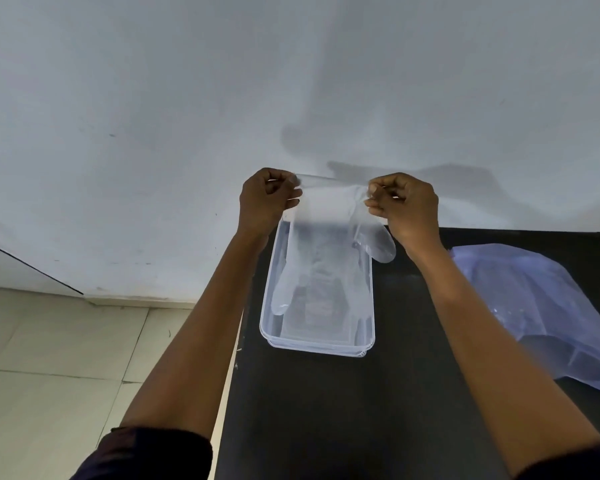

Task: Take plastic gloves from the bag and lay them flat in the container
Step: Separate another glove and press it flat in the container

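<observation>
A clear plastic glove (pixel 326 216) hangs stretched between my two hands, cuff at the top and fingers pointing down over the container. My left hand (pixel 265 199) pinches the cuff's left corner and my right hand (pixel 404 202) pinches the right corner. The glove's thumb (pixel 381 245) sticks out to the right, past the container's edge. Below it, a clear rectangular plastic container (pixel 317 346) rests on the black table (pixel 378 410), and the glove's fingertips reach down inside it. The bluish plastic bag (pixel 530 306) lies flat on the table at the right.
A white wall stands right behind the table's far edge. The table's left edge runs next to my left forearm, and a tiled floor (pixel 49 358) lies below it on the left.
</observation>
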